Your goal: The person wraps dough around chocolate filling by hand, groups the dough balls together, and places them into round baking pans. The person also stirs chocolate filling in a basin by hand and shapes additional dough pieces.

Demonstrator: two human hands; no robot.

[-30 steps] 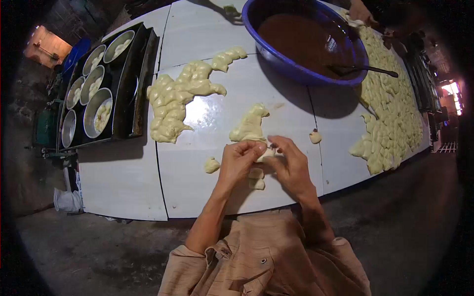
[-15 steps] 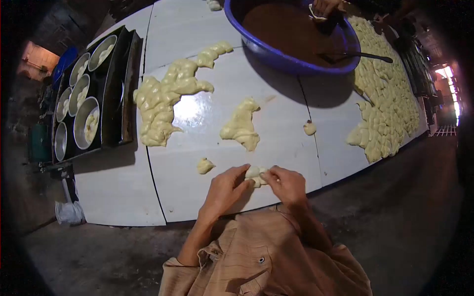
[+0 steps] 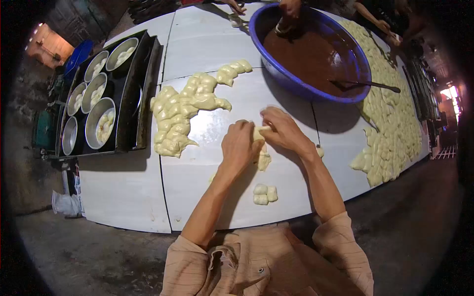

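Head view: looks down on the white worktop point(image 3: 128, 200) from its near edge.
Left hand point(image 3: 239, 145): fingers curled, thumb opposed; pinches the left side of the dough piece point(image 3: 259, 132).
Right hand point(image 3: 284, 129): thumb and fingers pinch the right side of the same piece.
Dough piece: between the 2 hands, near the middle of the worktop. A flap of dough point(image 3: 264, 161) shows just nearer the near edge; whether it is joined cannot be told.
Dough cluster point(image 3: 265, 194): small pieces touching each other, between the hands and the near edge.
Dough mass point(image 3: 180, 108): toward the left edge, beside the black tray point(image 3: 148, 108) with 6 round pans point(image 3: 95, 116).
Basin point(image 3: 291, 79): toward the far edge; a co-worker's hand point(image 3: 290, 9) is over it.
Handling (judgement): soft dough probably stretches and sticks. Apply equal, light pressure at both pinches; use short movements; keep both forearms clear of the cluster.
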